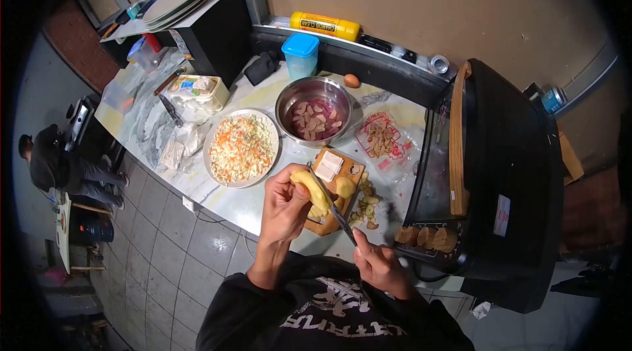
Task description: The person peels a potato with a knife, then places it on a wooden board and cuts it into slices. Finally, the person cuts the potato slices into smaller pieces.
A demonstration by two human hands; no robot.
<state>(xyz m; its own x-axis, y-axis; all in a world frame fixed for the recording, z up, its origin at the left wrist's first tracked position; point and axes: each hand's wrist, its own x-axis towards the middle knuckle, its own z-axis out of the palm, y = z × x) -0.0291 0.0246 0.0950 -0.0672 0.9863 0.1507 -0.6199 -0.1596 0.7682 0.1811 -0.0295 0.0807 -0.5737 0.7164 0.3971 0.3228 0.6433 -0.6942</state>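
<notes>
My left hand [282, 205] grips a long, pale yellow peeled potato [309, 186] above the wooden cutting board [352, 160]. In my right hand [380, 265] is a dark knife [341, 218], its blade against the potato's near side. White rectangular slices [328, 165] and a round yellow potato piece [344, 186] lie on the board. Other yellow pieces show partly under my left hand. Peelings [368, 206] are piled along the board's right side.
Behind the board stands a metal bowl [284, 111] with sliced pieces. Left of it is a plate [276, 153] of shredded vegetables. A bag [401, 144] of brown pieces, an egg [352, 80] and a blue-lidded container [300, 61] stand nearby. A black grill [513, 153] borders the right; another person [59, 160] is far left.
</notes>
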